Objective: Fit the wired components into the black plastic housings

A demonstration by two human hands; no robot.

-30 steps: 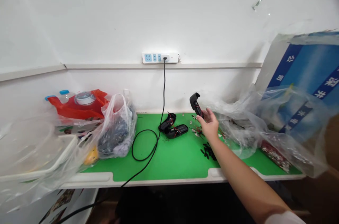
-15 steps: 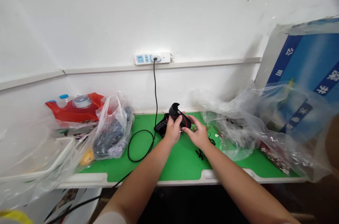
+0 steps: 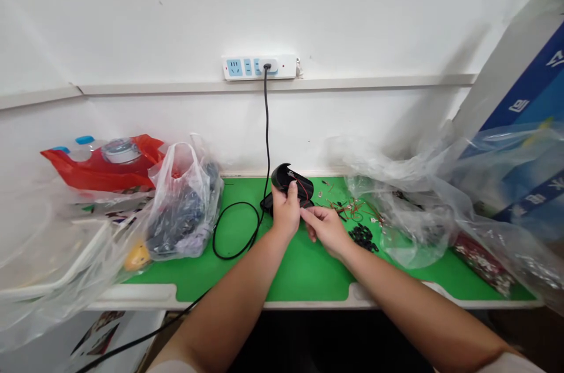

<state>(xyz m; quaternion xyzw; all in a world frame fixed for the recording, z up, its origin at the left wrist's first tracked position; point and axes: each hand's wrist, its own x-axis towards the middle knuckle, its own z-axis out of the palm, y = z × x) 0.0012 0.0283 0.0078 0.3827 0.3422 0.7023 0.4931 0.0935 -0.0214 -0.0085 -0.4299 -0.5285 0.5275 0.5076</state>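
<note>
My left hand is closed around a black curved plastic housing, its thumb lying over the open side. A thin red wire runs inside this shell. Just right of it, my right hand has thumb and forefinger pinched together at the housing's lower edge; whatever is between the fingertips is too small to make out. Another black part lies behind my left hand, mostly hidden. On the green mat, small black pieces are heaped beside my right wrist, with loose red wires behind them.
A black cable drops from the wall power strip and coils on the mat. Plastic bags and a red bag stand left. Clear plastic wrapping and a blue panel are at right.
My right hand has shifted from the housing's right side to a pinch at its lower edge. The housing is tilted back, showing more of its inside. The camera view has tipped lower.
</note>
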